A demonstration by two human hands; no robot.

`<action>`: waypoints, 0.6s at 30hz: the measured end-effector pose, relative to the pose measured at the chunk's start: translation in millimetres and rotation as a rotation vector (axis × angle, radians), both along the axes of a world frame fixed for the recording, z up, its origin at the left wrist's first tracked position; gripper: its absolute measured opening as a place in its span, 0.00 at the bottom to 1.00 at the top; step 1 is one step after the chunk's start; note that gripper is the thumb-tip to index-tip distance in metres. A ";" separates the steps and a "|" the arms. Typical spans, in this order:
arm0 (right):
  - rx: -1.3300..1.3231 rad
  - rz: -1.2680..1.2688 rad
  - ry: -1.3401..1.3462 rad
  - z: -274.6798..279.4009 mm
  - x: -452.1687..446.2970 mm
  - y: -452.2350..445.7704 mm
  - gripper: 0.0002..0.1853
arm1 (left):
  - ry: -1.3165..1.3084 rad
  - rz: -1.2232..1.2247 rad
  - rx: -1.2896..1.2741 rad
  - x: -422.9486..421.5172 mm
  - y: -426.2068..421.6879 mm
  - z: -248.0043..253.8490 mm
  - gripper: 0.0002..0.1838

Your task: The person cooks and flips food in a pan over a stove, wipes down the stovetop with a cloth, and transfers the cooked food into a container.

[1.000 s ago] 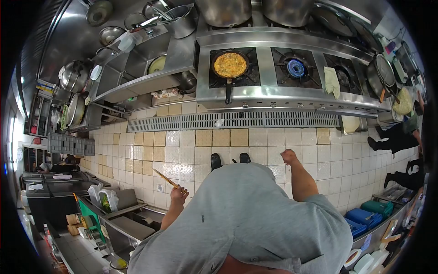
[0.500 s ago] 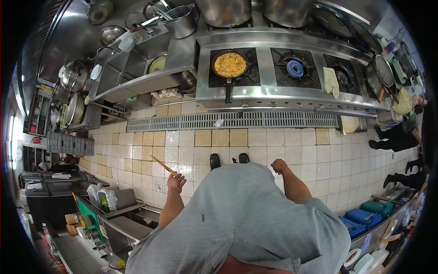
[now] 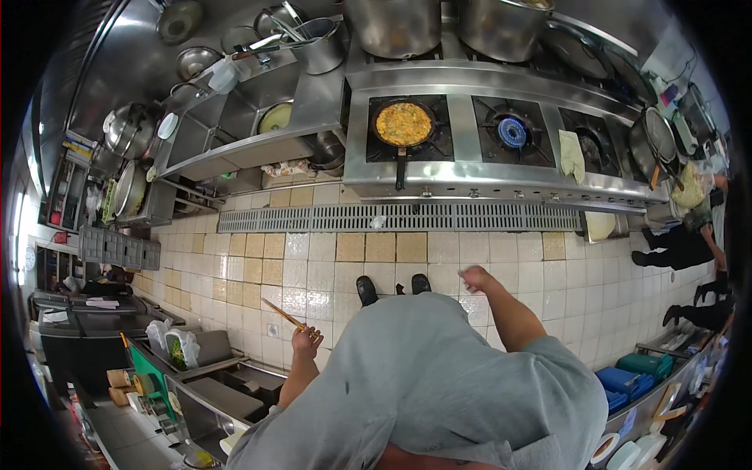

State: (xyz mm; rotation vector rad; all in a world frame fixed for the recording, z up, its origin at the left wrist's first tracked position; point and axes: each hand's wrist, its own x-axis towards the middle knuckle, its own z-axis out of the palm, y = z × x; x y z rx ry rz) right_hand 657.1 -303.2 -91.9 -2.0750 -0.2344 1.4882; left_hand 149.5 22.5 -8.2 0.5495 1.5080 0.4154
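My left hand (image 3: 306,341) is closed around a pair of long wooden chopsticks (image 3: 283,312), which point up and to the left over the tiled floor. My right hand (image 3: 475,280) hangs free in front of me with its fingers curled in; a small pale patch shows at the fingertips, and I cannot make out whether it is something held. Ahead on the stove's left burner, a black frying pan (image 3: 401,160) holds a round, yellow-orange omelette-like cake (image 3: 403,124). Its handle points toward me. Neither hand touches the pan.
The middle burner (image 3: 512,132) burns with a blue flame. A pale cloth (image 3: 571,157) drapes over the stove front. Large pots (image 3: 393,30) stand behind. At left is a sink counter (image 3: 235,145). A floor grate (image 3: 345,218) runs before the stove. Another person (image 3: 680,241) stands at right.
The stove and pan sit slightly lower in view. My right hand has come forward and a little left, while my left hand still holds the chopsticks, slightly lower in view.
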 end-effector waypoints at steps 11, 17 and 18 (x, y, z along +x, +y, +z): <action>0.648 -0.776 0.681 140.4 38.7 328.4 0.13 | -0.043 0.111 0.068 -58.8 6.6 17.9 0.10; 0.533 -0.750 0.235 84.8 65.7 314.7 0.13 | -0.046 0.204 0.086 -119.3 2.2 -14.6 0.10; 0.497 -0.671 0.214 97.5 64.2 305.2 0.14 | -0.052 0.198 0.080 -135.4 3.8 -30.7 0.10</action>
